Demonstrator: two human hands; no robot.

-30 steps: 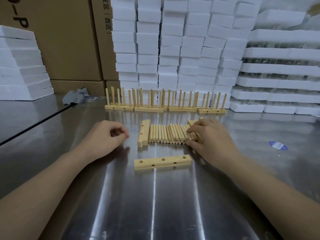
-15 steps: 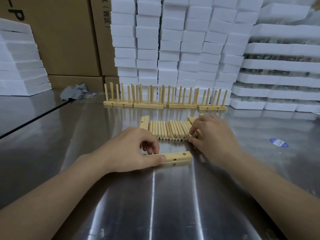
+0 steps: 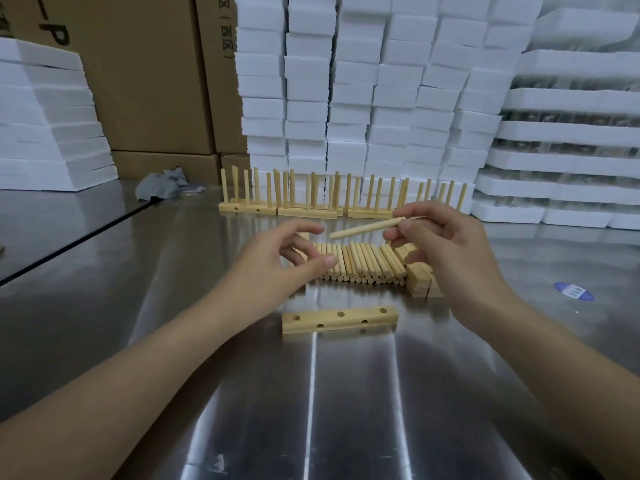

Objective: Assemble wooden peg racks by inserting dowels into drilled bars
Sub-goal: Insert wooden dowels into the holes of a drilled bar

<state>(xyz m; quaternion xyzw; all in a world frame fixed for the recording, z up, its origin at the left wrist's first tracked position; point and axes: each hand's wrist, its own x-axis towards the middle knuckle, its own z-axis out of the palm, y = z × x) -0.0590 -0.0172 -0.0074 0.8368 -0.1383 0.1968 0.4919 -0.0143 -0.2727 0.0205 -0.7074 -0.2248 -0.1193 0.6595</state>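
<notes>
Right hand [image 3: 446, 251] pinches a dowel [image 3: 367, 228] by its end, level above and beyond the drilled bar [image 3: 339, 318], likely bound for a hole. Left hand [image 3: 277, 268], spread and empty, hovers beyond the bar's left end, seemingly to take it.

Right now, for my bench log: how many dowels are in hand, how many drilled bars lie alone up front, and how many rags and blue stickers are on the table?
Held dowel, pinched by the right hand: 1
Lone drilled bar: 1
Grey rag: 1
Blue sticker: 1
Total: 4
</notes>
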